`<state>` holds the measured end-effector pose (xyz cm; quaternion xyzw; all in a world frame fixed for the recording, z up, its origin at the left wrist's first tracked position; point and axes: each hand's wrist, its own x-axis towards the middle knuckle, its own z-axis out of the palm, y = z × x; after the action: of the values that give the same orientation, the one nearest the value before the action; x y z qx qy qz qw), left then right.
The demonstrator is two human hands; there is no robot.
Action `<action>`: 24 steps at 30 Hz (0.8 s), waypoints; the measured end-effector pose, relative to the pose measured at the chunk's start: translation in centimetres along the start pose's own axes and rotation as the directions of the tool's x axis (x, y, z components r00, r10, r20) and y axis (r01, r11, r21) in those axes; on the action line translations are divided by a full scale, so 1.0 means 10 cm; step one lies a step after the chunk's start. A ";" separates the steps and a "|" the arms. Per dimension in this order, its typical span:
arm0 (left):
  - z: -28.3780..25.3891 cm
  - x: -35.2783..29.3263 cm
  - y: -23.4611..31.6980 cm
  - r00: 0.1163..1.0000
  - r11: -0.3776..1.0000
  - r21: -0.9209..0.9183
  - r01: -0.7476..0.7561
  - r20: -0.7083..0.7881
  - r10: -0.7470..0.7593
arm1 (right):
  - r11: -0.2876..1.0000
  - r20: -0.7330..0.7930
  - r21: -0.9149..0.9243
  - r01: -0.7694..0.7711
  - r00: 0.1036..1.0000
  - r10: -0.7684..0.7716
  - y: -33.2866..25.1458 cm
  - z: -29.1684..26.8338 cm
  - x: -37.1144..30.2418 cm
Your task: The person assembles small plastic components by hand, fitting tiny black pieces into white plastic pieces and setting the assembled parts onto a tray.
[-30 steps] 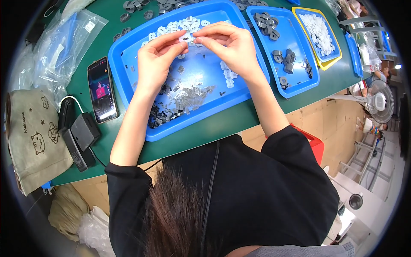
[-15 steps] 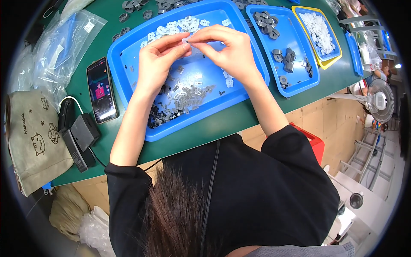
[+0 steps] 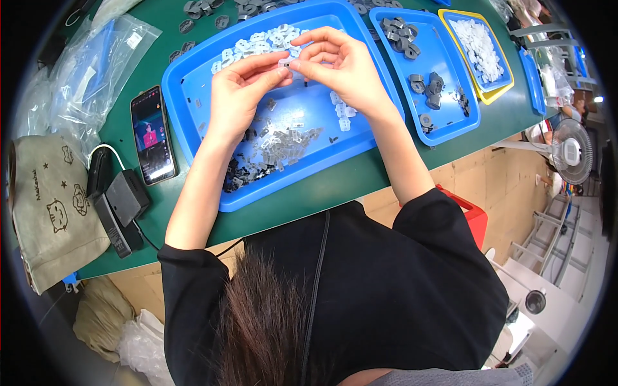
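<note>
Above the large blue tray (image 3: 309, 168), my left hand (image 3: 243, 90) pinches a small clear-white plastic piece (image 3: 284, 62) between thumb and fingertips. A tiny dark spot shows on the piece. My right hand (image 3: 344, 71) meets it from the right, thumb tip against the piece. Its index finger is lifted away and the fingers are apart. White plastic pieces (image 3: 261, 44) are grouped at the tray's far side, and a few more (image 3: 343, 112) lie under my right wrist. Clear small parts (image 3: 290, 145) and black small parts (image 3: 241, 175) are heaped at the near left.
To the right stand a blue tray (image 3: 450, 133) with dark grey rings (image 3: 399, 35) and a blue tray of white parts (image 3: 476, 48) on a yellow one (image 3: 505, 92). A phone (image 3: 152, 135), black power bricks (image 3: 125, 199), a canvas bag (image 3: 55, 212) and plastic bags (image 3: 96, 71) lie left.
My right index finger has lifted off the piece and the right fingers have spread. The right thumb stays at the piece. My left hand keeps its pinch, moved very slightly right.
</note>
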<state>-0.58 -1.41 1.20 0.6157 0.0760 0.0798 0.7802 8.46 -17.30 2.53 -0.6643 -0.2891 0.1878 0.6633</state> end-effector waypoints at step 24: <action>0.01 -0.01 0.02 0.998 0.979 -0.195 0.058 -0.026 -0.064 | 0.973 0.117 0.213 -0.089 0.991 0.065 0.05 0.07 0.01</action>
<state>-0.67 -1.43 1.43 0.5326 0.0991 0.0728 0.8374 8.21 -16.66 2.00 -0.5871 -0.2765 0.2800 0.7075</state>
